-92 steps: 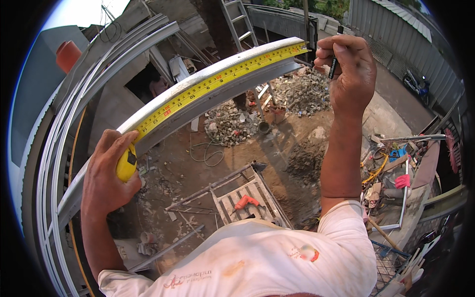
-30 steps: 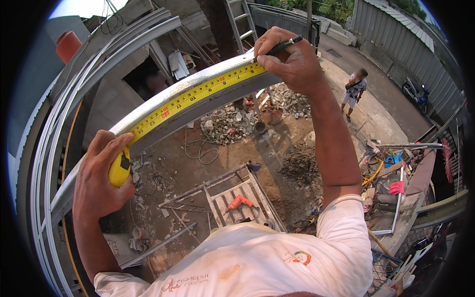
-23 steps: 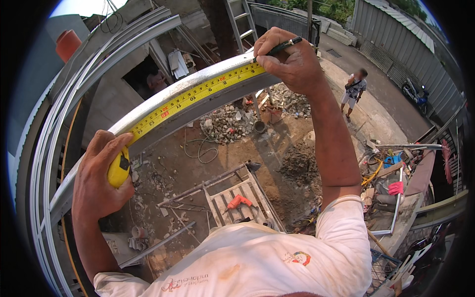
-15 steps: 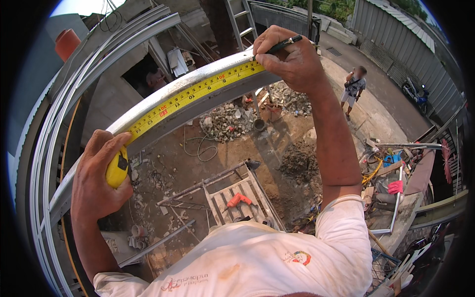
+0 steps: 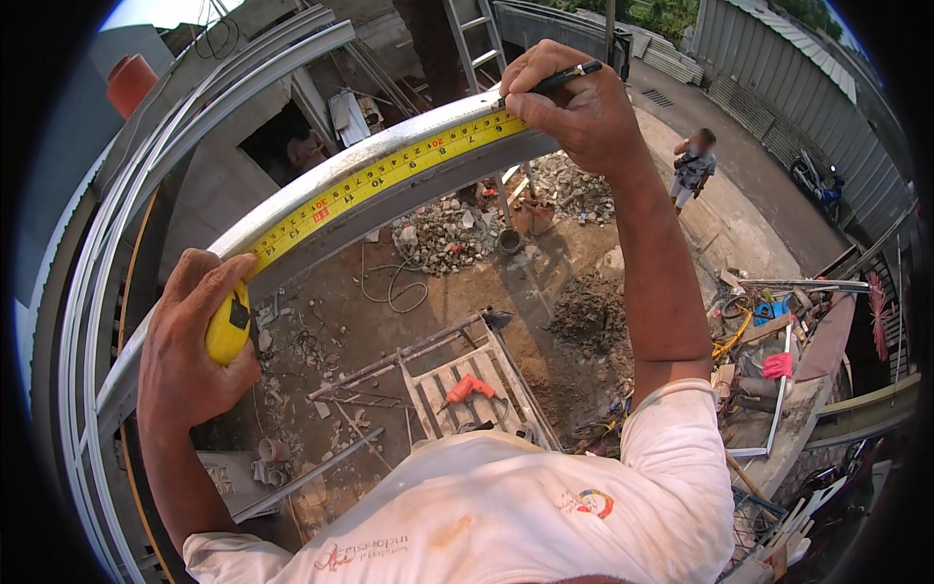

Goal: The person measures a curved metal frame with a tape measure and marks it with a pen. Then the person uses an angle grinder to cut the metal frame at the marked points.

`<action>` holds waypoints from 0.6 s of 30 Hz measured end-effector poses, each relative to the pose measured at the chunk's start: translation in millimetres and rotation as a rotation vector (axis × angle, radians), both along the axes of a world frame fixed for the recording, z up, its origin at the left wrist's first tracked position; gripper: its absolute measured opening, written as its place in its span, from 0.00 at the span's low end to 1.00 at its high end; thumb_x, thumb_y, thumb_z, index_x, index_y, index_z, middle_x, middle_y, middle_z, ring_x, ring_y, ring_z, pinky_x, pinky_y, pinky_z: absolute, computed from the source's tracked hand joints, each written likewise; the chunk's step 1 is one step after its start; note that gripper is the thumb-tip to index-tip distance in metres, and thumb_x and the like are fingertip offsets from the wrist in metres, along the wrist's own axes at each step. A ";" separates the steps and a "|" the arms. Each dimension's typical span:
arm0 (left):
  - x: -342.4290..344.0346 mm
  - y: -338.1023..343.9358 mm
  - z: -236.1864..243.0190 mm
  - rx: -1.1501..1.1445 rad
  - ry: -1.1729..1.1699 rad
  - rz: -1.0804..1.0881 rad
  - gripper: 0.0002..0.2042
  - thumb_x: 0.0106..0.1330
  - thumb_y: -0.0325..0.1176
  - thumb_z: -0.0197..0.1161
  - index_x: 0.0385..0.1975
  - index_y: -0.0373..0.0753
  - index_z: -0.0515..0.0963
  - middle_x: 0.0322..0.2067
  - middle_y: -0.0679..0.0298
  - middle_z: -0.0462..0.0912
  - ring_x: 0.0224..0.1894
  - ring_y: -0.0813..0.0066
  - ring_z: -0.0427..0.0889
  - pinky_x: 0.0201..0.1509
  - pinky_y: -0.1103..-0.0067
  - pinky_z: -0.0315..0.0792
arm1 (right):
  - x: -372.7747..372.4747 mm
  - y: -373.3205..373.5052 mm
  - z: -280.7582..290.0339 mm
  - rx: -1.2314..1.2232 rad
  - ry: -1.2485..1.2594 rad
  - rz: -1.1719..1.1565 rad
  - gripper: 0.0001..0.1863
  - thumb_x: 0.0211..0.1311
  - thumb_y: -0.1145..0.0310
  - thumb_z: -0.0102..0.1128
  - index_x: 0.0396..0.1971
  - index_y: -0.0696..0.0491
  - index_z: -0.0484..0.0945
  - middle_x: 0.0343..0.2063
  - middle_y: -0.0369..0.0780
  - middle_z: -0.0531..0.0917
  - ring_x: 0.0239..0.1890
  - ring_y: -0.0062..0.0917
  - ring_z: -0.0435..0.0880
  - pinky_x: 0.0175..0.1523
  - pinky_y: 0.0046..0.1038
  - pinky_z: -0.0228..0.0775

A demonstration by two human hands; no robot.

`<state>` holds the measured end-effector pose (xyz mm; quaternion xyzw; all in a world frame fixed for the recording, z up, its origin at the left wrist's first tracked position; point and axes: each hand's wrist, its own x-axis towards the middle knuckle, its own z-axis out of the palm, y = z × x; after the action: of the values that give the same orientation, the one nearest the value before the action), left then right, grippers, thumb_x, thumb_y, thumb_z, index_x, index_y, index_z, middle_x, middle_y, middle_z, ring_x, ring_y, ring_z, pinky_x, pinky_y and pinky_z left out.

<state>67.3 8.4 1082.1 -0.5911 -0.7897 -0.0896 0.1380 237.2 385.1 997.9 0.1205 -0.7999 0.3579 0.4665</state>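
Rails (image 5: 88, 292) run on the far left, outboard of the beam (image 5: 331, 161). Tank (image 5: 129, 88), orange, off past the beam's left side. My left hand (image 5: 185, 341) is wrapped around the yellow tape case (image 5: 226, 331), forefinger lying at the beam where the blade (image 5: 389, 175) comes out. Blade is out along the beam's side, just under its pale top edge, curving with it up to my right hand. Rubble (image 5: 443, 238) is heaped on the ground below the beam. Drill (image 5: 472, 389), red, lies on the slatted platform (image 5: 457, 365), below the beam on my side. Ladder (image 5: 475, 44) leans beyond the beam's right end. Bucket (image 5: 509, 240) on the ground below that end. My right hand (image 5: 584, 117) is at the beam's right end, thumb and fingers pinching a dark pencil (image 5: 562, 80), tip at the top edge; can't tell if it touches. Person (image 5: 694, 167) stands well right of the beam, one hand near the head. Glove (image 5: 776, 366), pink, on the clutter right of the beam. Motorbike (image 5: 815, 183) farthest right of it.
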 end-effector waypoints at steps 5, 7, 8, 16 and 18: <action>-1.2 -0.7 -1.0 -0.014 -0.019 0.016 0.38 0.35 0.19 0.64 0.58 0.37 0.79 0.42 0.55 0.74 0.44 0.58 0.78 0.56 0.69 0.73 | 0.3 2.0 0.8 0.012 -0.007 0.037 0.02 0.65 0.76 0.67 0.34 0.56 0.82 0.38 0.38 0.83 0.45 0.21 0.83 0.50 0.28 0.83; -2.9 -2.4 -0.3 -0.037 -0.048 0.031 0.40 0.34 0.19 0.60 0.59 0.37 0.78 0.44 0.54 0.73 0.47 0.57 0.78 0.60 0.71 0.71 | 0.9 1.7 0.4 0.027 0.006 0.035 0.02 0.65 0.76 0.66 0.35 0.56 0.82 0.39 0.39 0.83 0.45 0.22 0.83 0.50 0.27 0.83; -2.6 -2.4 -0.2 -0.035 -0.048 0.028 0.39 0.34 0.19 0.60 0.59 0.37 0.78 0.44 0.54 0.73 0.47 0.57 0.78 0.60 0.71 0.71 | 1.0 1.8 0.4 0.032 0.011 0.027 0.02 0.65 0.76 0.66 0.35 0.56 0.82 0.39 0.39 0.83 0.45 0.22 0.84 0.50 0.27 0.83; -0.8 -2.8 0.5 -0.024 -0.046 0.032 0.39 0.34 0.19 0.61 0.59 0.36 0.78 0.44 0.54 0.73 0.48 0.57 0.78 0.61 0.72 0.70 | 1.7 2.4 1.7 0.036 -0.007 0.012 0.02 0.64 0.76 0.66 0.35 0.54 0.83 0.39 0.39 0.84 0.46 0.22 0.84 0.49 0.28 0.83; -0.8 -2.8 0.7 -0.025 -0.049 0.037 0.38 0.35 0.19 0.61 0.59 0.36 0.77 0.44 0.54 0.73 0.48 0.57 0.78 0.61 0.72 0.70 | 1.9 2.6 0.9 0.007 -0.008 0.041 0.02 0.64 0.77 0.66 0.35 0.54 0.83 0.39 0.38 0.84 0.46 0.22 0.84 0.50 0.28 0.83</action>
<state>66.5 5.7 1082.8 -0.5757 -0.8046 -0.0918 0.1129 239.2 387.7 998.8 0.1372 -0.8003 0.3649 0.4555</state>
